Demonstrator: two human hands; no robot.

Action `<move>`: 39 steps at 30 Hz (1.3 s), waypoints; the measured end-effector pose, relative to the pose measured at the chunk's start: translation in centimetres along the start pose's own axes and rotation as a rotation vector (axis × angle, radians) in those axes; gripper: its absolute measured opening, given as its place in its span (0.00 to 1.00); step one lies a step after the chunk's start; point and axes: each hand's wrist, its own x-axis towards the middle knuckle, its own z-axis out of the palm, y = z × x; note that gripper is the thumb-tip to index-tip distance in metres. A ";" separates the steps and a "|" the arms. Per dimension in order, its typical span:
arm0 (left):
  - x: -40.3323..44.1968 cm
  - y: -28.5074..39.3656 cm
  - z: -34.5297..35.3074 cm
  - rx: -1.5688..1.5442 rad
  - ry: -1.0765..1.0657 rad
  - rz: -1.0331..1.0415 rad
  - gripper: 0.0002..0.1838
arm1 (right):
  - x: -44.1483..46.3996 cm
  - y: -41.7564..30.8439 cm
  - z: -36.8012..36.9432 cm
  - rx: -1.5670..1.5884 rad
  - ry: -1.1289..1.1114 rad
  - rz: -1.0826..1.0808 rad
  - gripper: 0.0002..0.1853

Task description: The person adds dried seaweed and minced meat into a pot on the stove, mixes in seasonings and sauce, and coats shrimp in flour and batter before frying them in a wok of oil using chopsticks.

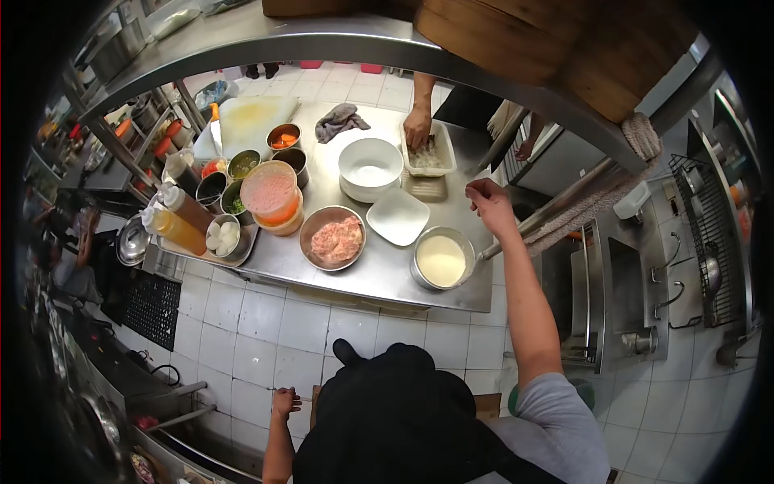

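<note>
- Pot (470, 252): on the desk (379, 278), near the front right corner; mouth faces up, axis vertical.
- Right hand (488, 202): arm extended forward, hand near the pot; fingers bent, nearly together. Cannot tell whether anything is held.
- Left hand (285, 401): lowered beside the body; fingers loosely curled, partly open, holding nothing visible.
- Contents: pot, pale yellow liquid; metal bowl (311, 224), pink meat; white tub (427, 172), pale pieces, co-worker's hand (417, 127) inside.
</note>
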 end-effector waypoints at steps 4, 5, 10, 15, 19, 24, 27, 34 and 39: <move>0.6 0.1 -1.4 0.032 0.041 -0.056 0.13 | 0.4 0.9 -0.4 0.000 -0.018 0.063 0.10; 0.8 0.6 -1.3 0.033 0.046 -0.051 0.13 | 0.7 1.0 -0.5 0.005 -0.016 0.059 0.10; 0.9 1.8 1.0 -0.008 0.059 -0.011 0.12 | 3.2 2.7 -0.9 0.010 -0.012 0.111 0.13; 0.0 3.9 6.0 0.058 0.028 0.050 0.14 | 7.4 3.5 -0.3 0.042 -0.066 0.003 0.14; -2.1 5.4 8.9 0.138 0.022 0.094 0.14 | 9.4 3.5 0.2 0.048 -0.027 0.005 0.14; -6.1 6.6 10.7 0.278 0.078 0.120 0.14 | 10.9 4.8 1.1 0.066 -0.063 -0.024 0.12; -7.8 6.1 10.9 0.327 0.124 0.099 0.13 | 11.8 6.5 1.4 0.102 0.018 -0.070 0.13; -8.3 2.6 10.7 0.250 0.174 -0.006 0.13 | 12.5 7.0 1.6 0.009 0.132 -0.103 0.17; -8.1 2.5 11.6 0.269 0.209 0.077 0.13 | 12.4 7.4 1.5 -0.115 0.150 -0.131 0.20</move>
